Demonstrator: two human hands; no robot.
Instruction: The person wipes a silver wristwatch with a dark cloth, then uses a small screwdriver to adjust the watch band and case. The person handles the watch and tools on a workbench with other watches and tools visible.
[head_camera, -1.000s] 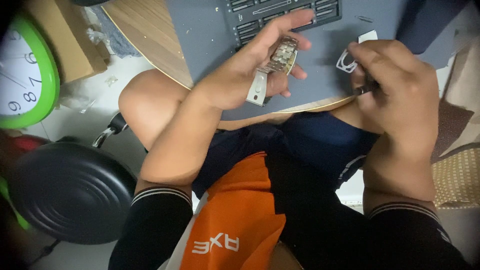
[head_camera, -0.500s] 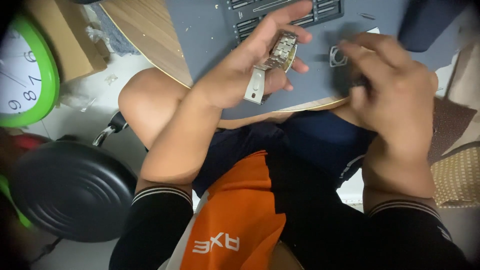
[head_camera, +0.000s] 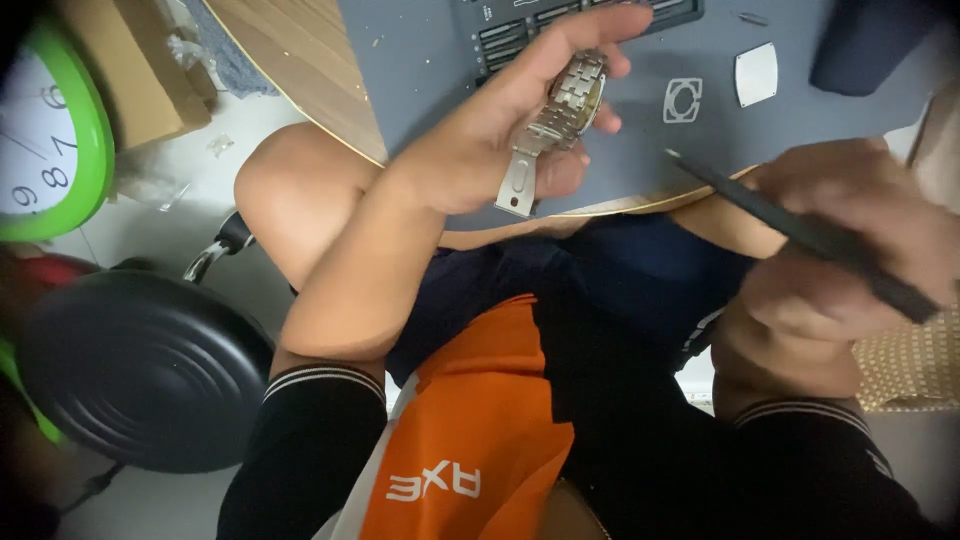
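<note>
My left hand (head_camera: 500, 130) holds a silver metal wristwatch (head_camera: 565, 110) over a grey work mat (head_camera: 420, 60); its link bracelet and clasp hang down toward me. My right hand (head_camera: 850, 240) grips a thin black pointed tool (head_camera: 780, 225), its tip aimed up-left and short of the watch. On the mat beyond the tool tip lie a white square frame part (head_camera: 683, 100) and a silver square watch back cover (head_camera: 756, 73).
A black tool tray (head_camera: 520, 25) lies at the mat's far side, a dark blue object (head_camera: 870, 45) at its right. The mat rests on a round wooden table (head_camera: 300, 50). On the floor at left: a green-rimmed clock (head_camera: 40, 140), a black round stool (head_camera: 140, 370), a cardboard box (head_camera: 130, 70).
My right hand has pulled back from the mat toward me and to the right, now showing the black tool. The white frame part and back cover lie uncovered. The left hand keeps the watch.
</note>
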